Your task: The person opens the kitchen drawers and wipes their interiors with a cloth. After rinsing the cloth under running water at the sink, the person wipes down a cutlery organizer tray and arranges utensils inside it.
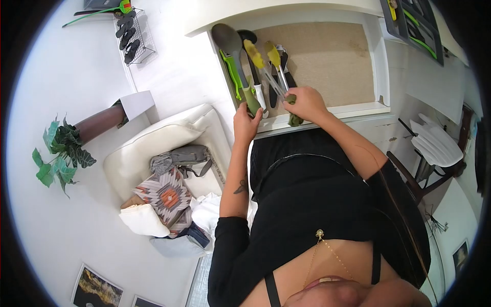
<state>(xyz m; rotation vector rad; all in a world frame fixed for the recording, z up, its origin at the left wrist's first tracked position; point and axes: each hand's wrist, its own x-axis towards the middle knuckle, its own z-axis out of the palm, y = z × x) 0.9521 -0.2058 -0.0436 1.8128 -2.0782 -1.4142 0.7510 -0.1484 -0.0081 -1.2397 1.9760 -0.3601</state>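
Observation:
An open drawer (327, 66) with a brown base lies in front of me, utensils along its left side. My left hand (247, 123) is closed on the green handle of a large grey spoon (229, 41), whose bowl points away from me. Closed as well, my right hand (306, 105) grips yellow-tipped tongs (276, 59) at their near end, their arms apart. A dark green cloth (294, 120) hangs beneath that hand. Between the hands lie a black utensil with a white handle (259, 97) and some dark-handled utensils (290, 77). A bright green utensil (232, 74) is at the drawer's left wall.
A grey tray (419, 30) with green and yellow-handled items is at the upper right. To the left stands a cream armchair (153, 130) with cushions and a grey bag (192, 156). Farther left are a potted plant (97, 125) and a wire rack (140, 38). White chair (434, 140) at right.

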